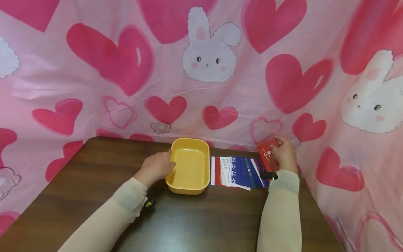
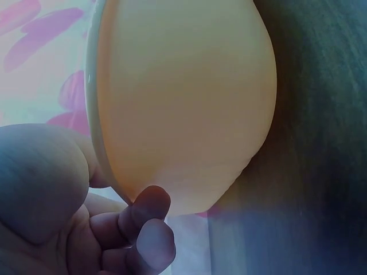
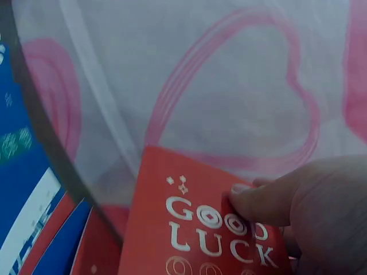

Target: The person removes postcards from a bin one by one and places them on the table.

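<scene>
My right hand (image 1: 285, 154) pinches a red card (image 3: 172, 229) printed "GOOD LUCK", thumb on its printed face, at the right end of a spread of cards. The red card stands tilted up over the spread. My left hand (image 1: 157, 166) grips the left rim of a yellow rectangular tray (image 1: 189, 189), thumb inside and fingers outside against its wall. Nothing lies in the tray. Right beside it, the overlapping cards (image 1: 240, 171) in blue, white and red fan out across the table, some with white characters on blue.
The dark wooden table (image 1: 189, 224) ends at the back against a pink cloth (image 1: 132, 105) with hearts and rabbits, which also rises along both sides. A small black wrist strap piece (image 1: 149, 202) shows under the left sleeve.
</scene>
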`<state>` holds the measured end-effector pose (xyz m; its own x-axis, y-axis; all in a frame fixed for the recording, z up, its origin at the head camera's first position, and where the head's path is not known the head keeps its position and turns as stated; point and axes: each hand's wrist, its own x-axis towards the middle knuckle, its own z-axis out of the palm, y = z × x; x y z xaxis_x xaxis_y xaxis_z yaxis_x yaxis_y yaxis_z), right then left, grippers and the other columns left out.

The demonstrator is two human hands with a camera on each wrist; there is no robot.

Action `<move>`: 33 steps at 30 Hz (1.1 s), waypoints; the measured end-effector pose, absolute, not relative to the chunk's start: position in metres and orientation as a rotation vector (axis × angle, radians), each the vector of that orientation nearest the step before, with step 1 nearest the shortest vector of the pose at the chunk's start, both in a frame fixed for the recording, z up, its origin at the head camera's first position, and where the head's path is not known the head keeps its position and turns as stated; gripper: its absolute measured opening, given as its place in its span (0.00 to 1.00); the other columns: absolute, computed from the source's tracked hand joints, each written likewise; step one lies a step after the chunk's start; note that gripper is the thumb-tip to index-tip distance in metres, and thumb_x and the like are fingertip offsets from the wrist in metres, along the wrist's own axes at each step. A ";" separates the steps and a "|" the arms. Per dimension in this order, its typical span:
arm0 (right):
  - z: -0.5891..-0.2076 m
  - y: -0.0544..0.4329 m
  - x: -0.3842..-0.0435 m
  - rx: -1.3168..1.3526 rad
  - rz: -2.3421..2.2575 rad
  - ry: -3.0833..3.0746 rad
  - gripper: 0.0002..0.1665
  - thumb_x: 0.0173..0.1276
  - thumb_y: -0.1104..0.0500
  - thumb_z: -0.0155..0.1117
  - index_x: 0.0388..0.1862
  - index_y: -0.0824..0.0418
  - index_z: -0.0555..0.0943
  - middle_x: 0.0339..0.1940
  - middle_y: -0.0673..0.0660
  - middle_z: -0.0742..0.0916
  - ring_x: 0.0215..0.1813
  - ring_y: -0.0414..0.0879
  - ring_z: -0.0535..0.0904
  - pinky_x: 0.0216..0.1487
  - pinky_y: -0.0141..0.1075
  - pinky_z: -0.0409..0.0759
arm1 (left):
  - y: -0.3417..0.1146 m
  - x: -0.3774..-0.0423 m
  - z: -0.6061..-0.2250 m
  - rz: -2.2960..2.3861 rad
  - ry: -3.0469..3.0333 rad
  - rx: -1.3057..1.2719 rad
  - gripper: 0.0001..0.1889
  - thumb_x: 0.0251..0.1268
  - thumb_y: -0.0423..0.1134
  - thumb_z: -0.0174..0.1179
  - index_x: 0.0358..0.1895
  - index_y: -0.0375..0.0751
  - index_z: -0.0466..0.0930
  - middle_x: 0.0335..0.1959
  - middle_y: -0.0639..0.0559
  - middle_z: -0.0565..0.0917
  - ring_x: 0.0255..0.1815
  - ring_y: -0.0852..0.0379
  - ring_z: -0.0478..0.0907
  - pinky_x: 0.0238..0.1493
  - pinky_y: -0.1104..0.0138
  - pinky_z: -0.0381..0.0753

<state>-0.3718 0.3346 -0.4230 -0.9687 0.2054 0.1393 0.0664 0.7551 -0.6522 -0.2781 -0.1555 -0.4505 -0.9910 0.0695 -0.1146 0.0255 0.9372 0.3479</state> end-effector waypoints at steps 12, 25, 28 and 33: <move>-0.453 0.355 -0.375 -0.524 1.275 -2.814 0.40 0.74 0.63 0.59 0.85 0.63 0.75 0.72 0.77 0.82 0.60 0.67 0.83 0.50 0.54 0.95 | -0.159 -0.276 -0.450 0.537 3.001 0.097 0.40 0.85 0.55 0.63 0.88 0.34 0.67 0.63 0.38 0.89 0.48 0.43 0.83 0.61 0.41 0.90; -0.469 0.354 -0.374 -0.572 1.089 -2.838 0.19 0.68 0.65 0.62 0.53 0.74 0.86 0.42 0.68 0.88 0.42 0.61 0.84 0.37 0.45 0.87 | -0.165 -0.275 -0.451 0.553 2.978 0.086 0.42 0.84 0.56 0.64 0.88 0.34 0.66 0.72 0.35 0.86 0.53 0.41 0.86 0.68 0.36 0.88; -0.473 0.353 -0.376 -0.592 1.022 -2.874 0.19 0.70 0.62 0.62 0.55 0.70 0.87 0.48 0.70 0.89 0.46 0.64 0.82 0.45 0.51 0.86 | -0.167 -0.276 -0.451 0.573 2.975 0.084 0.41 0.84 0.56 0.64 0.88 0.35 0.67 0.69 0.36 0.88 0.52 0.41 0.86 0.66 0.37 0.89; -0.474 0.349 -0.376 -0.686 0.996 -2.894 0.28 0.73 0.58 0.64 0.69 0.67 0.85 0.66 0.75 0.86 0.60 0.71 0.80 0.61 0.68 0.80 | -0.168 -0.277 -0.450 0.626 2.970 0.090 0.39 0.83 0.56 0.65 0.87 0.38 0.70 0.59 0.40 0.90 0.48 0.43 0.84 0.63 0.38 0.90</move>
<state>-0.3758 0.3490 -0.4739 -0.9042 0.4055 -0.1342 0.4022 0.7026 -0.5870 -0.2766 -0.1678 -0.4500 -0.9928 0.0791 -0.0901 0.0360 0.9136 0.4050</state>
